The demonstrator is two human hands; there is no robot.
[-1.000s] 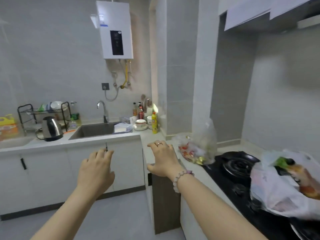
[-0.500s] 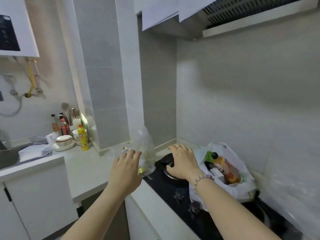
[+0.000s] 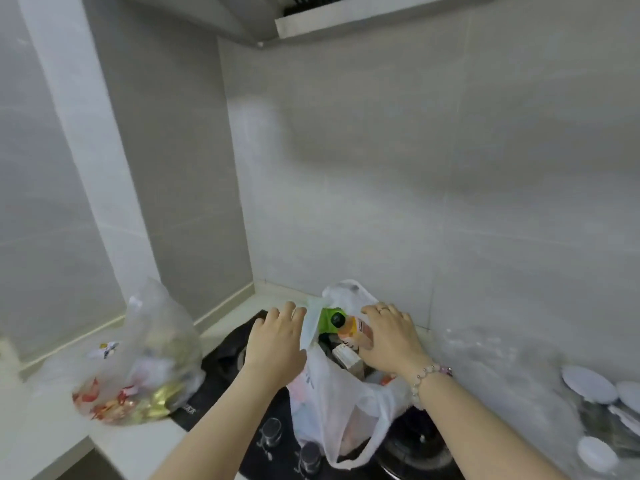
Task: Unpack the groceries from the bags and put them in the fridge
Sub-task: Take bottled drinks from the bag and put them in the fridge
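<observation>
Left grip [image 3: 277, 344]: fingers lying relaxed, pressing aside the rim of the white bag [image 3: 332, 393].
Right grip [image 3: 391, 341]: curling round the orange bottle [image 3: 349, 329], which is leaning inside the bag on the stove [image 3: 221, 355].
Doing it well: holding the rim wide, lifting the bottle straight up, clear of the plastic.

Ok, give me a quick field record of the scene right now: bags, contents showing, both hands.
white bag: open, on the black stove
showing in it: orange bottle with black cap, green packet, small box
clear bag: on the counter left of the stove, wrapped snacks inside
left hand: fingers straight, at the white bag's left rim
right hand: on the orange bottle, grip unclear
fridge: not in view
</observation>
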